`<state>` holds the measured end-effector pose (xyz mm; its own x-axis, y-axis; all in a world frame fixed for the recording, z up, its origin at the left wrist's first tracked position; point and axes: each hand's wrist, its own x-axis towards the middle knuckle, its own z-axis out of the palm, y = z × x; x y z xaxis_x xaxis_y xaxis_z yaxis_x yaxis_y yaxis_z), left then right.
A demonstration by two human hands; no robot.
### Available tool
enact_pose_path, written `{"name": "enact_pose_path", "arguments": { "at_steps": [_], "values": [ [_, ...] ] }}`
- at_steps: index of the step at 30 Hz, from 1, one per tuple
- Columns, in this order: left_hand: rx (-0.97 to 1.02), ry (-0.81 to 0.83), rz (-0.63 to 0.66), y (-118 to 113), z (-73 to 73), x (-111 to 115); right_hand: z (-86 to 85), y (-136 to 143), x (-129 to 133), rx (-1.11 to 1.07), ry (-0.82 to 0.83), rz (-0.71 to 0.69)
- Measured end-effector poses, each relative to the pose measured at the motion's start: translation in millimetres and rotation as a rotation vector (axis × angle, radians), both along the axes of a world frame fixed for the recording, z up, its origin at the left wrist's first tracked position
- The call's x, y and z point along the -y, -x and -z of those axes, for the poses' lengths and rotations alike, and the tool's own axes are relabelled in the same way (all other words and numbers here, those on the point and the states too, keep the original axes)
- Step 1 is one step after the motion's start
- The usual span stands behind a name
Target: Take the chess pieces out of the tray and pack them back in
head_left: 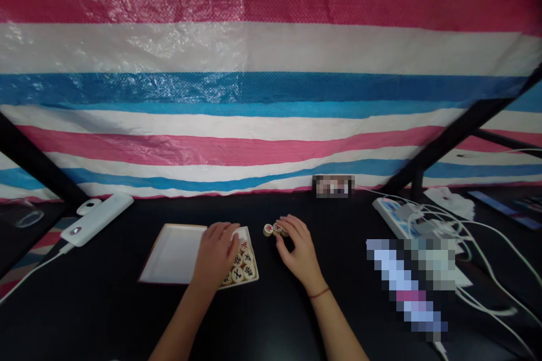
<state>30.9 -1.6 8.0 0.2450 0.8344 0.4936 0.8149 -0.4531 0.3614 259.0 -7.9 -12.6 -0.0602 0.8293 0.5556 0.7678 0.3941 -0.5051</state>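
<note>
A shallow box (256, 271) lies on the black tabletop, holding several round Chinese chess pieces (237, 274) with red or dark characters. Beside it on the left, the white inside of its lid (171, 254) faces up. My left hand (217, 251) is over the box and the lid's near side, fingers stretched forward and thumb apart; it hides part of the pieces. Right of the box, three Chinese chess pieces (268, 229) sit in a short row. My right hand (300, 248) has its thumb and fingertips closed around the right end of this row, partly covering those pieces.
A white power bank (97, 223) with a cable lies at the left. On the right are a power strip (393, 217), tangled white cables (483, 254) and a blurred long object (404, 287). A small blurred box (333, 186) stands before the striped sheet (271, 152). Black frame bars (457, 132) slant at both sides.
</note>
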Motion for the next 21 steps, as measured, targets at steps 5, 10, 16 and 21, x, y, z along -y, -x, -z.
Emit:
{"name": "enact_pose_path", "arguments": {
  "at_steps": [5,10,16,21],
  "values": [
    [-0.137,0.068,-0.289,24,6.4,-8,-7.1,44,19,-0.054,0.181,-0.132],
    [-0.173,0.139,-0.306,29,7.9,-12,-3.9,60,22,-0.093,0.310,-0.231],
    [-0.191,0.224,-0.323,25,5.4,-17,-6.4,55,20,-0.148,0.360,-0.240],
    [-0.161,0.226,-0.288,19,4.9,-13,-6.6,54,19,-0.215,0.372,-0.247]
  ]
}}
